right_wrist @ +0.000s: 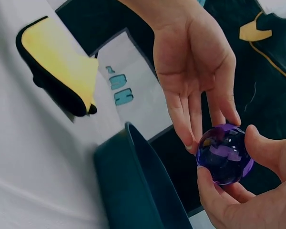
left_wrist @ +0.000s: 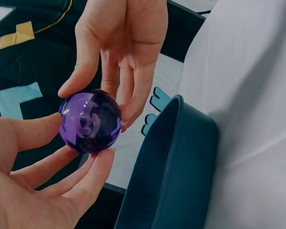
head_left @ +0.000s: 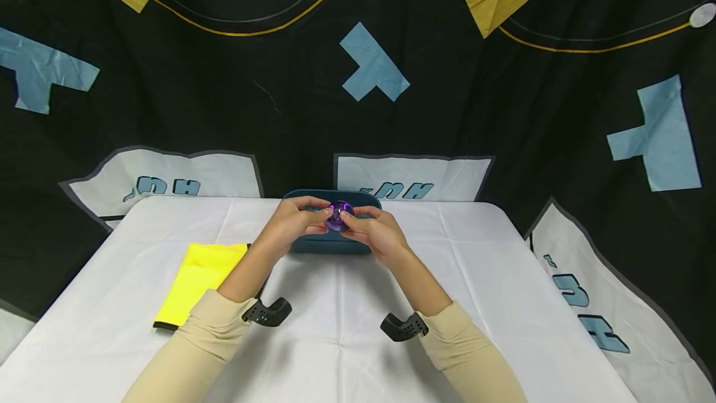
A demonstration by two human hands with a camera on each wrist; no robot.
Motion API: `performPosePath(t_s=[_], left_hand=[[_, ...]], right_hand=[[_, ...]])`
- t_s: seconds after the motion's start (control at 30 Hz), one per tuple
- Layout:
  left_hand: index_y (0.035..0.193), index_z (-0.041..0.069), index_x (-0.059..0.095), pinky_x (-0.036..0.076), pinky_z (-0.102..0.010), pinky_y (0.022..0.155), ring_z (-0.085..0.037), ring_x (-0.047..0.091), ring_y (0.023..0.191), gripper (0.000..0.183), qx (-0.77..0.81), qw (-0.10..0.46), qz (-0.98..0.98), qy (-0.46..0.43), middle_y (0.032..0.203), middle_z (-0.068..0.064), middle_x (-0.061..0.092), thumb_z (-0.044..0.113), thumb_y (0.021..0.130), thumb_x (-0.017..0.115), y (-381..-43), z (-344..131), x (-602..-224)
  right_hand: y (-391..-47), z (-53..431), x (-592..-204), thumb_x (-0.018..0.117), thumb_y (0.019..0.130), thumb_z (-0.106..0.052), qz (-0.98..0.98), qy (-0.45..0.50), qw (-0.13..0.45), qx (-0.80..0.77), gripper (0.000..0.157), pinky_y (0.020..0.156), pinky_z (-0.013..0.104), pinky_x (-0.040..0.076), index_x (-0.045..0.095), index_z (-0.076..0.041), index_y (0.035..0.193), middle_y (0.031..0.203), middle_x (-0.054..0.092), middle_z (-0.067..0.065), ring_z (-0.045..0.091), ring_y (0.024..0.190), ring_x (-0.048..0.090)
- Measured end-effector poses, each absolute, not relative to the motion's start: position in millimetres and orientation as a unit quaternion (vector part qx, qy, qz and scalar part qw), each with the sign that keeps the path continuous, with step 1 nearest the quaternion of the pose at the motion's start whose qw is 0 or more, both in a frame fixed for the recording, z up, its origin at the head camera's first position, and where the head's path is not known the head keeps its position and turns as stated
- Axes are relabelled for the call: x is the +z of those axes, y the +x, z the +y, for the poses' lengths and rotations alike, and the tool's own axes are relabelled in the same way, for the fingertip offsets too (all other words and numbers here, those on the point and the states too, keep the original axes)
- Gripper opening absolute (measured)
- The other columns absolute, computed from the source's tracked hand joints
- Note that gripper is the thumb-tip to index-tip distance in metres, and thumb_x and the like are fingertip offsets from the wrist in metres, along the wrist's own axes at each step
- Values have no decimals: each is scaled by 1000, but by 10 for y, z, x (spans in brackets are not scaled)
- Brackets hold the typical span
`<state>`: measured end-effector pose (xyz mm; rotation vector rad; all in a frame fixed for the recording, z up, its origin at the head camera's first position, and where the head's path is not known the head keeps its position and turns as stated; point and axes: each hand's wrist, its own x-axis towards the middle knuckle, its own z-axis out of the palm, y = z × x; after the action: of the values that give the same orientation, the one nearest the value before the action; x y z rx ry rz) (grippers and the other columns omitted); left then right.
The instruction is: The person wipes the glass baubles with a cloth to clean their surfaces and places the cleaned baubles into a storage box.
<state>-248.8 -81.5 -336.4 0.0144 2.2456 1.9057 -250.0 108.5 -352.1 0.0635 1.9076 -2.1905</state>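
Observation:
A clear purple glass ball (head_left: 339, 216) is held up between both hands, in front of and above a dark teal tub (head_left: 330, 244). My left hand (head_left: 294, 219) pinches it from the left with thumb and fingertips. From the other side my right hand (head_left: 377, 232) pinches it the same way. The left wrist view shows the ball (left_wrist: 90, 121) with fingertips of both hands around it, and the tub (left_wrist: 190, 162) beside it. In the right wrist view the shiny ball (right_wrist: 224, 154) hangs past the tub's rim (right_wrist: 133, 143).
A folded yellow cloth (head_left: 196, 275) with dark edging lies on the white-covered table (head_left: 335, 353), left of the tub and partly behind the left forearm. A black backdrop (head_left: 279, 111) with blue and yellow patches stands behind the table.

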Motion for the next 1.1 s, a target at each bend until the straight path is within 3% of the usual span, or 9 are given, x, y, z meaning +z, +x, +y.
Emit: performPosePath(t_s=[0.2,0.4,0.67,1.1], left_hand=[[133,3,63,55,-38,99,-27,74,105,39,657,83,749,-17,132,-20,64,18,98,67,-2687,-809,-3388],[133,-3,62,56,-39,97,-22,75,97,38,676,75,732,-33,130,-24,65,12,98,65,-2892,-787,-3523],[128,-10,63,56,-41,95,-18,73,85,34,680,72,727,-53,127,-29,65,6,98,64,-3110,-750,-3766],[127,-11,62,57,-40,93,-27,71,96,31,637,101,761,-76,123,-27,64,4,99,59,-3273,-748,-3969]], right_hand=[[-2758,1018,-3525,71,95,-12,661,18,119,-741,44,91,34,58,57,7,132,128,65,23,19,94,74],[-2962,942,-3613,72,94,-11,670,48,119,-731,47,90,35,58,58,10,132,128,66,25,22,96,74],[-3182,873,-3792,73,91,-4,692,71,116,-710,42,87,34,59,59,15,126,117,69,26,14,77,71],[-3354,818,-3998,73,92,-6,742,82,127,-653,35,86,32,61,63,13,120,79,64,2,13,74,66]])
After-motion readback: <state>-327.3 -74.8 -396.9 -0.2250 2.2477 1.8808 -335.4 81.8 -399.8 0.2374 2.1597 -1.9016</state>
